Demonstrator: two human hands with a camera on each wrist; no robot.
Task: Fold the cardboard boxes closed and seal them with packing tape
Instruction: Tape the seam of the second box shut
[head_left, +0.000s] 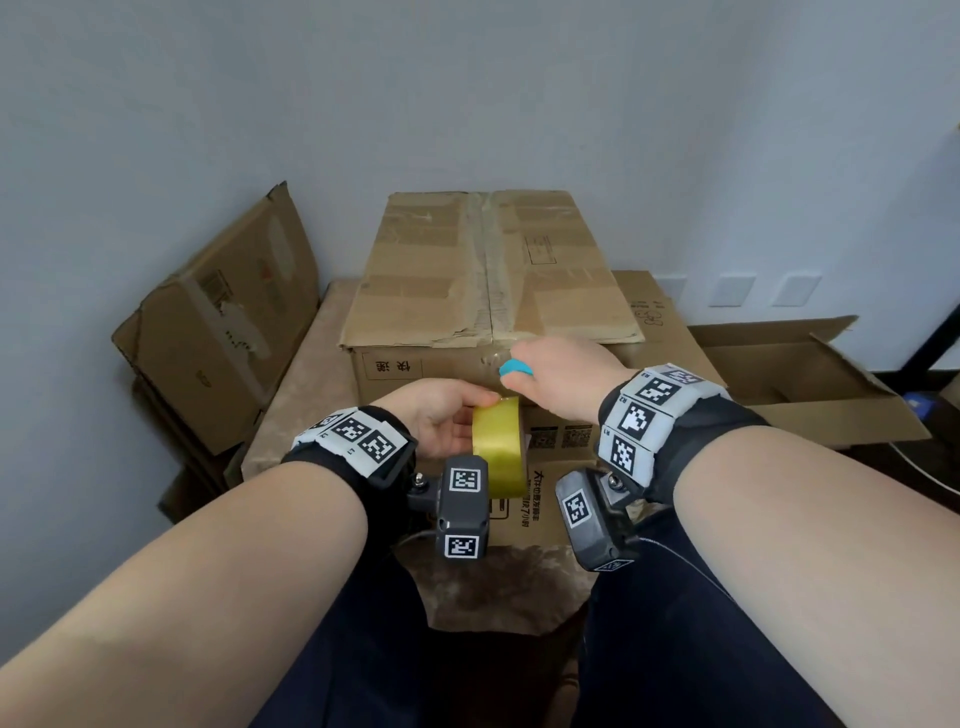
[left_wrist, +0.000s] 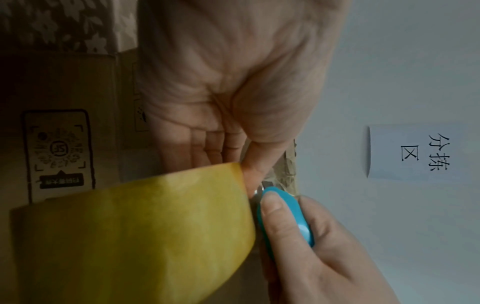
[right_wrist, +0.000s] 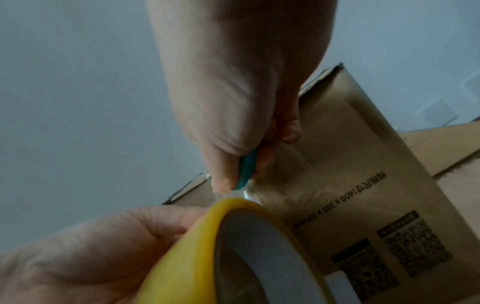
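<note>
A closed cardboard box (head_left: 488, 270) with a taped top seam stands on a lower box (head_left: 550, 467) in front of me. My left hand (head_left: 441, 415) grips a yellow roll of packing tape (head_left: 498, 447) against the box's front face, thumb on top of the roll (left_wrist: 145, 236). My right hand (head_left: 556, 374) pinches a small blue cutter (head_left: 515, 368) just above the roll, at the box's front top edge. The cutter (left_wrist: 285, 214) sits right at the stretch of clear tape (right_wrist: 248, 194) between roll (right_wrist: 207, 246) and box. Its blade is barely visible.
A flattened box (head_left: 218, 322) leans on the wall at the left. An open box (head_left: 800, 374) with raised flaps lies at the right. The stack rests on a brown patterned surface (head_left: 296, 395). My legs are close below. The grey wall (head_left: 467, 93) stands right behind.
</note>
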